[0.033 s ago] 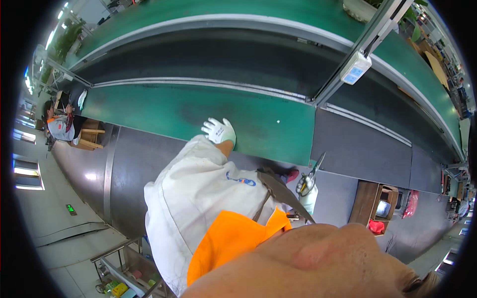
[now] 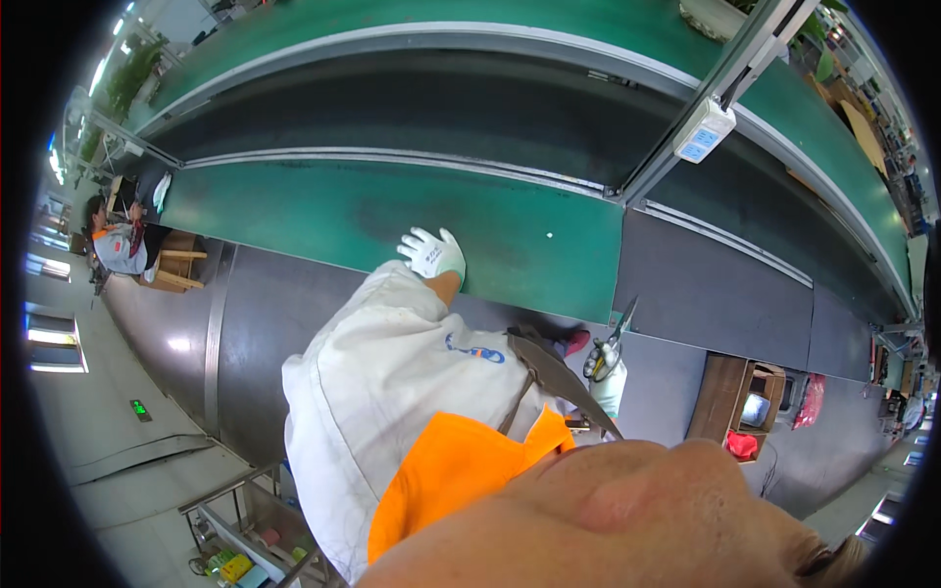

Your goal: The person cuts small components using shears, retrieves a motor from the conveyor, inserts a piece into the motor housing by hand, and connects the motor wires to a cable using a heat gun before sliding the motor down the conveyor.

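My left hand (image 2: 432,254), in a white glove, lies palm down on the green tabletop (image 2: 323,220) near its front edge, fingers spread and holding nothing. Low on my right side, beyond the table's front edge, my right hand (image 2: 610,380) is also gloved in white. Its fingers are closed round the dark and yellow handles of a pair of scissors (image 2: 625,319). The blades point up and away from me, beside the table's corner. A small white speck (image 2: 550,235) lies on the green top, to the right of my left hand.
A black conveyor-like strip (image 2: 421,108) runs behind the table, with a metal post and socket box (image 2: 705,130) at right. A grey tabletop (image 2: 706,279) adjoins on the right. A wooden cabinet (image 2: 718,397) stands lower right. Another person (image 2: 120,247) sits far left beside a wooden stool (image 2: 177,263).
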Tool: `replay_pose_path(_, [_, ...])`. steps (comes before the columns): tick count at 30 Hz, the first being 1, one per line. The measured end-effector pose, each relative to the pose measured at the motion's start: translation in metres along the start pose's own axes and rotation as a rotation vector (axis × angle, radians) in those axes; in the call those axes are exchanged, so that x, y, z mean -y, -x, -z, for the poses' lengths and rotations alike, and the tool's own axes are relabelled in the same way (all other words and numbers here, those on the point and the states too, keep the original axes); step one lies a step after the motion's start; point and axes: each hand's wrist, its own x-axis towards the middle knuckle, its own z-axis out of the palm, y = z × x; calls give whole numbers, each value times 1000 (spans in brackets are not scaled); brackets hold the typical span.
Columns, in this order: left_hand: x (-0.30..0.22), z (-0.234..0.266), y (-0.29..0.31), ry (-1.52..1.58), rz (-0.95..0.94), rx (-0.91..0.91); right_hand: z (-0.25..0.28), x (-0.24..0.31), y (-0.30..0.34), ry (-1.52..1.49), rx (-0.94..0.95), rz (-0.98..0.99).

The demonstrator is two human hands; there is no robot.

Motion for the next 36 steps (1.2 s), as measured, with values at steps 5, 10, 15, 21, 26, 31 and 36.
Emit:
replay_pose_path(5, [-8,4,-2,-47,-12,-3,-67,53,19,-1,169,114])
replay_pose_path(10, [2,9,-6,4,-27,-34,-99,68,-18,164,278,126])
replay_pose_path(15, [0,-6,-7,-42,-10,-30,-77,49,2,-107,356,4])
replay_pose_path(21, [-2,-3,-3,-49,-12,-42,-66,33,-10,10,226,-33])
replay_pose_path(26, [-8,12,0,-40,-11,39,-61,25,-2,81,208,-6])
replay_pose_path(31, [1,2,-4,-67,-4,0,-78,48,8,-98,377,56])
replay_pose_path(36, [3,7,-5,-28,9,-32,-100,62,-1,174,298,161])
